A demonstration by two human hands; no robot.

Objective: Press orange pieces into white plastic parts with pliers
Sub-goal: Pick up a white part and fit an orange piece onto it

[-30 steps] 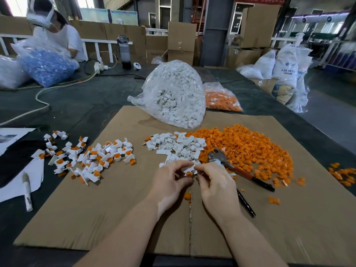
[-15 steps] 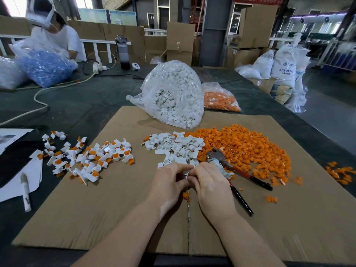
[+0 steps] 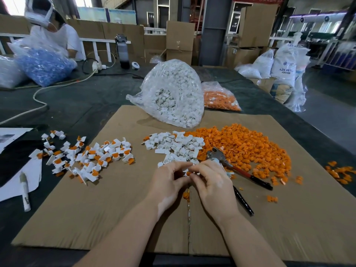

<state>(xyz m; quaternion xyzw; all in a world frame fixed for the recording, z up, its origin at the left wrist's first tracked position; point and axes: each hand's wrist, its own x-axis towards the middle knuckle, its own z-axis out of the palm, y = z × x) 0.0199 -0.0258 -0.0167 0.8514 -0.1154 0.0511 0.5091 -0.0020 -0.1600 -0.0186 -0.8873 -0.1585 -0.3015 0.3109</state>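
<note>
Both hands, left hand [image 3: 169,180] and right hand [image 3: 212,182], have drawn closer, pinching one orange-and-white part [image 3: 187,173]; a sack [image 3: 285,64] reads "ABS RESIN"

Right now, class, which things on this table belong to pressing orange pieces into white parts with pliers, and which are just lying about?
Job:
left hand and right hand, together pinching a white part with an orange piece
white pile
orange pile
pliers
finished pile
white bag
orange bag

Lying about:
marker
papers
bottle
blue bag
cable
</note>
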